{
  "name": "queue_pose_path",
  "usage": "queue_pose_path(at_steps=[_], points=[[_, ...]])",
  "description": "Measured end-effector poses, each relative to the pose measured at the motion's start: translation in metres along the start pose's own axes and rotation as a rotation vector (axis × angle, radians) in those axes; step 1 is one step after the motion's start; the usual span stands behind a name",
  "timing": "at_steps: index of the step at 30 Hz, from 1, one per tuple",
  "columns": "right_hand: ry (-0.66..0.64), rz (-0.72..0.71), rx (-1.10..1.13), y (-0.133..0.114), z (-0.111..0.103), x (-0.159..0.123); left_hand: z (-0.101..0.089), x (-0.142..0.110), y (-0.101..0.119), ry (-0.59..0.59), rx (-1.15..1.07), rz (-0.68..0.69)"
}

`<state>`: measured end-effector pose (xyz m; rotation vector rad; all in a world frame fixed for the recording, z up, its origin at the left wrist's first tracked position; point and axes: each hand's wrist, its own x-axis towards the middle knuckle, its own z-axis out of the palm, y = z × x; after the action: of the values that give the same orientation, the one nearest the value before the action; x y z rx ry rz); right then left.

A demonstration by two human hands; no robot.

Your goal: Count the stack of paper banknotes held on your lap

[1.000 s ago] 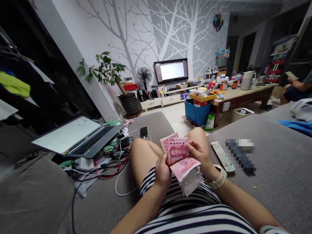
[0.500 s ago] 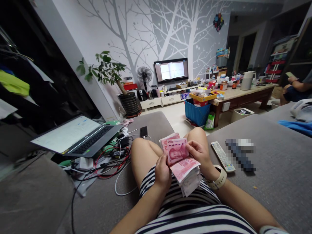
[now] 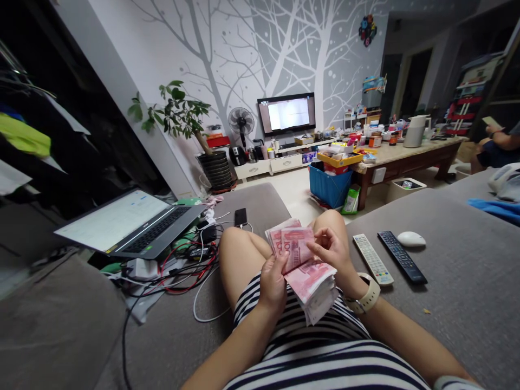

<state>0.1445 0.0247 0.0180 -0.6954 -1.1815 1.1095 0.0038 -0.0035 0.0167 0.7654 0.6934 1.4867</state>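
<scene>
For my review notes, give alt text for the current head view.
The left hand holds red banknotes; the right hand is at the edge of one. An open laptop is to the left, and two remotes and a mouse lie on the sofa to the right.

Folded wad of red-and-white paper banknotes point(image 3: 305, 275): matt faces, uneven layered edges. Grey upholstered sofa point(image 3: 467, 254): woven cloth, matt, fine texture. Long white remote point(image 3: 372, 260) and long black remote point(image 3: 402, 258): both hard plastic, low sheen. White oval mouse point(image 3: 411, 239): smooth plastic, soft gloss. Cream watch strap point(image 3: 369, 297): matt, rubber-like. Navy-and-white striped garment point(image 3: 325, 365): soft cloth, matt. Long brown desk point(image 3: 402, 155): wood base, top pale and stone-like, slightly shiny. Pale floor point(image 3: 290, 187): smooth, glossy, tile-like. Silver-grey laptop point(image 3: 162, 228): smooth deck, metal or plastic, can't tell.
</scene>
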Motion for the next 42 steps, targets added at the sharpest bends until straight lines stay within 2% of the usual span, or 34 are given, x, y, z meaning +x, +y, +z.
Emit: queue_pose_path(at_steps=[6,11,17,27,42], points=[[-0.049,0.003,-0.032,0.002,-0.001,0.001,-0.001,0.003,-0.001,0.035,0.027,0.01],[-0.057,0.028,0.002,-0.001,-0.001,-0.003,-0.009,0.009,-0.008,0.187,0.073,0.108],[-0.081,0.046,0.068,-0.002,0.0,-0.005,-0.011,0.01,-0.009,0.272,0.111,0.134],[-0.085,0.05,0.099,0.0,0.0,-0.004,-0.004,0.007,-0.003,0.171,0.064,0.097],[-0.078,0.046,0.078,0.002,0.0,-0.003,-0.001,0.004,-0.001,0.095,0.065,0.079]])
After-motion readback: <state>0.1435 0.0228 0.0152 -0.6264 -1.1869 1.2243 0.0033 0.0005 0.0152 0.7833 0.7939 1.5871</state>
